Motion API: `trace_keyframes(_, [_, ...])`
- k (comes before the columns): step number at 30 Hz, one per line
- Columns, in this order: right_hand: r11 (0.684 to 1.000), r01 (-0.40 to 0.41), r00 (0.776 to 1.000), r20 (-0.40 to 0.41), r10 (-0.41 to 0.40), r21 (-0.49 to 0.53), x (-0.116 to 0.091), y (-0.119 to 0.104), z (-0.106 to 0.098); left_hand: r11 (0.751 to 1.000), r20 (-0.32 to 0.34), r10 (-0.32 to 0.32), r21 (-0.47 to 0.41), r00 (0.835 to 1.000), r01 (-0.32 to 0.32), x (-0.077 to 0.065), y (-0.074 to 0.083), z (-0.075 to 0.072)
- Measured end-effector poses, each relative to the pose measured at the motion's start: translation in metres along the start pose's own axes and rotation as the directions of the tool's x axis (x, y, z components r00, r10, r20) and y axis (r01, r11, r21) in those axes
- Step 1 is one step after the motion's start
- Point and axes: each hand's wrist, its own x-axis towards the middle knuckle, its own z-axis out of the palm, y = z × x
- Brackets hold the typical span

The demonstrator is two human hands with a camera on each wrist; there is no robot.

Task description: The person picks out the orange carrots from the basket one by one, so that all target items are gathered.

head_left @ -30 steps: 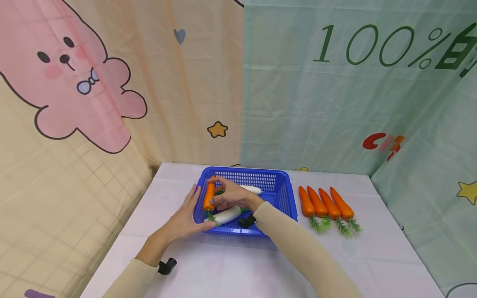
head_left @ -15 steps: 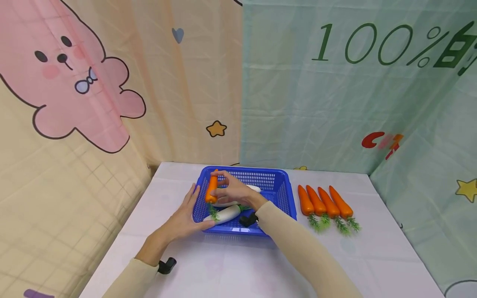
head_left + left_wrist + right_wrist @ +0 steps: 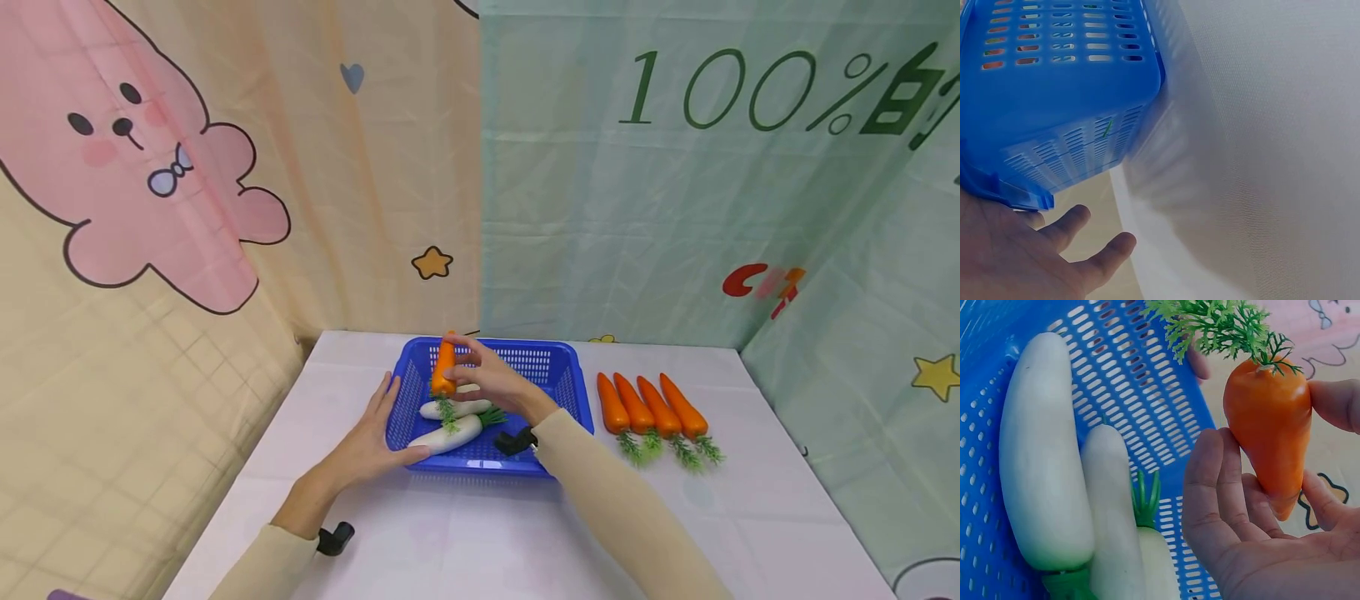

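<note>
My right hand point(image 3: 495, 379) holds a carrot point(image 3: 444, 367) with feathery green leaves over the left part of a blue basket point(image 3: 570, 392). In the right wrist view thumb and fingers grip the carrot point(image 3: 1269, 419) by its sides, leaves upward. Several white radishes point(image 3: 1047, 456) lie in the basket below it; in the head view the front radish point(image 3: 450, 435) is near the basket's front wall. My left hand point(image 3: 375, 433) rests against the basket's left rim, its fingers spread. The left wrist view shows that hand point(image 3: 1029, 256) beside the basket's outer wall point(image 3: 1060, 94).
To the right of the basket several carrots point(image 3: 652, 407) lie side by side on the white table point(image 3: 465, 542), leaves toward me. Printed curtains point(image 3: 390, 167) hang behind the table and along both sides. Black camera mounts point(image 3: 336, 538) sit on the wrists.
My right hand has lifted the carrot from low in the basket's left side, moving it up and to the right. The left hand stays at the rim.
</note>
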Motion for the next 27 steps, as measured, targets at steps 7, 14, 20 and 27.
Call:
trace_keyframes(7, [0.997, 0.015, 0.999, -0.044, -0.011, 0.082, -0.012, -0.003, -0.019, 1.000, 0.001, 0.001, -0.004, 1.000, -0.001, -0.001, 0.002, 0.001])
trace_keyframes(14, [0.993, 0.043, 0.996, -0.083, -0.034, 0.114, -0.027, -0.009, -0.035, 1.000, -0.012, 0.003, -0.003, 1.000, -0.003, 0.000, 0.003, 0.001])
trace_keyframes(20, [0.996, 0.049, 0.997, -0.065, -0.044, 0.074, -0.041, -0.011, -0.047, 1.000, -0.007, 0.003, 0.001, 1.000, -0.003, -0.001, 0.002, 0.002])
trace_keyframes(27, [0.992, 0.094, 0.993, -0.058, -0.099, -0.083, -0.057, -0.022, -0.061, 1.000, -0.023, 0.022, -0.010, 0.999, -0.022, -0.002, 0.002, 0.001])
